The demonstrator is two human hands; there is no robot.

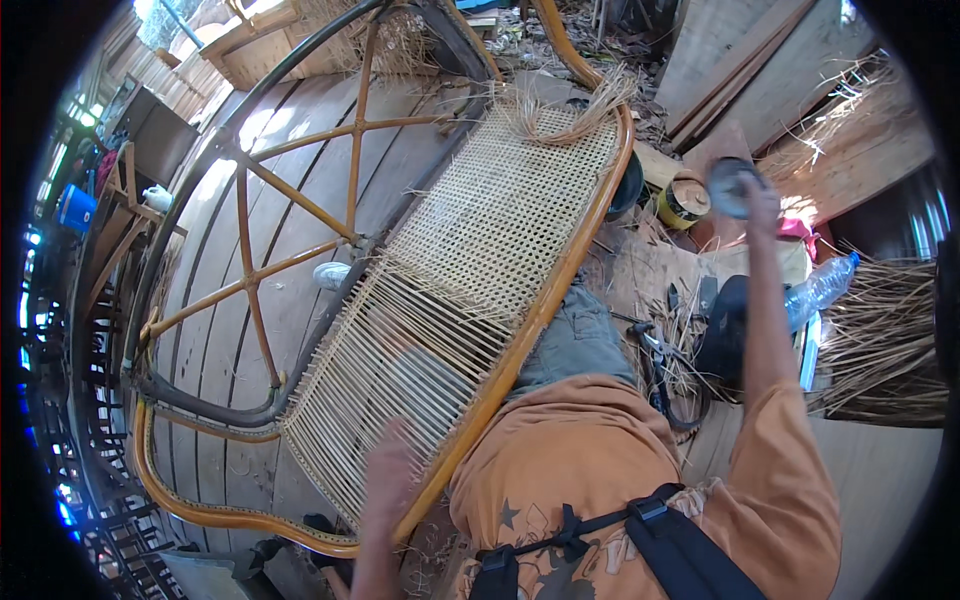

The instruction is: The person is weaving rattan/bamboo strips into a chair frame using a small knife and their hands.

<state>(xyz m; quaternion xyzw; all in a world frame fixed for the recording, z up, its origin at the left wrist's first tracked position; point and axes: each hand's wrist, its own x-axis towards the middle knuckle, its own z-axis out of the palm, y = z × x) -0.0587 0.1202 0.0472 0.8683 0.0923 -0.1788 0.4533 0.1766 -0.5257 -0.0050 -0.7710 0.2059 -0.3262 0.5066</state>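
Observation:
Across my lap lies a rattan bench frame (590, 250) with a woven cane seat (490, 200). Its far part is a close lattice with small holes; the near part has only parallel cane strands (370, 390). Over the near end of these strands is my left hand (392, 465), smeared by motion, so its fingers cannot be read. Out to the right, my right hand (762, 205) grips a round grey container (732, 188) above the floor litter. What the container holds is not distinct. Loose cane strips (580, 115) bunch at the seat's far end.
A yellow tin (685, 200) stands beside the raised container. Pliers (660, 345), a clear plastic bottle (822, 290) and a pile of cane strips (880, 340) lie at right. The bench's curved back (250, 165) spreads left over the plank floor (290, 130). Boards (740, 60) lean far right.

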